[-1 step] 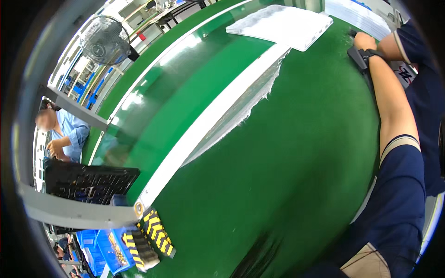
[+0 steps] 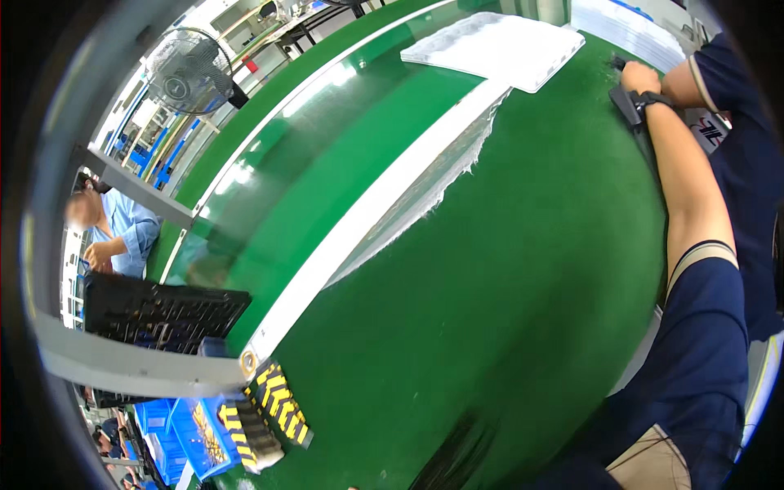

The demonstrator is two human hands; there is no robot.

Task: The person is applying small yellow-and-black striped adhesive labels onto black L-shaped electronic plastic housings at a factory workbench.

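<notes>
My left arm comes up along the right side, and my left hand (image 2: pixel 641 77) is at the upper right over the green work surface (image 2: pixel 490 269). A black strap with a grey device (image 2: pixel 627 106) sits around its wrist. Its fingers look curled by a small dark thing (image 2: pixel 618 62) whose kind I cannot make out. A second forearm (image 2: pixel 688 85), seemingly my right, reaches in from the right edge behind that wrist; its hand is hidden. Left of the hands lies a flat white stack (image 2: pixel 498 49).
A white strip (image 2: pixel 367 212) with ragged clear film crosses the surface. At lower left are a grey frame bar (image 2: pixel 139 363), a black rack (image 2: pixel 163 310), blue bins (image 2: pixel 196 441) of small brass-coloured parts and yellow-black striped blocks (image 2: pixel 282 404). Beyond are a fan (image 2: pixel 189 72) and a seated person (image 2: pixel 122 229).
The whole view has shifted very slightly. My arms keep nearly the same pose, and a sliver of skin tone now shows at the lower edge.
</notes>
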